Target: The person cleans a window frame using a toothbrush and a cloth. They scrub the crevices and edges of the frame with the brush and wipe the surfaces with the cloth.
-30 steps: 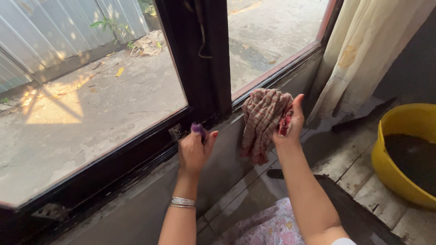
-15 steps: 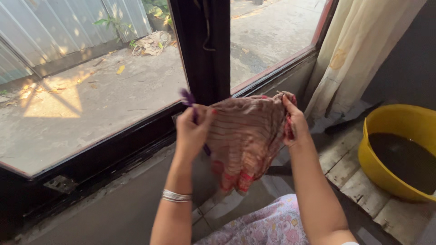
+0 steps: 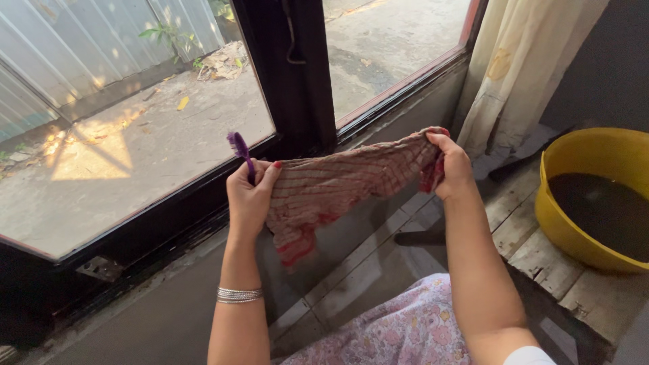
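Note:
A striped brown-and-red cloth [image 3: 345,182] is stretched between my two hands in front of a dark-framed window [image 3: 291,81]. My left hand [image 3: 249,196] pinches the cloth's left corner and also grips a purple brush [image 3: 240,150] that points upward. My right hand [image 3: 451,165] holds the cloth's right end a little higher. A lower corner of the cloth hangs down loose. A silver bracelet [image 3: 238,295] sits on my left wrist.
A yellow basin [image 3: 588,196] of dark water stands at the right on worn wooden boards [image 3: 541,250]. A pale curtain [image 3: 520,67] hangs at the window's right side. My floral-print lap [image 3: 399,331] is at the bottom. Outside are concrete ground and a metal fence.
The cloth, bunched in my right hand a second ago, has been taken by my left hand too and pulled out wide between both hands.

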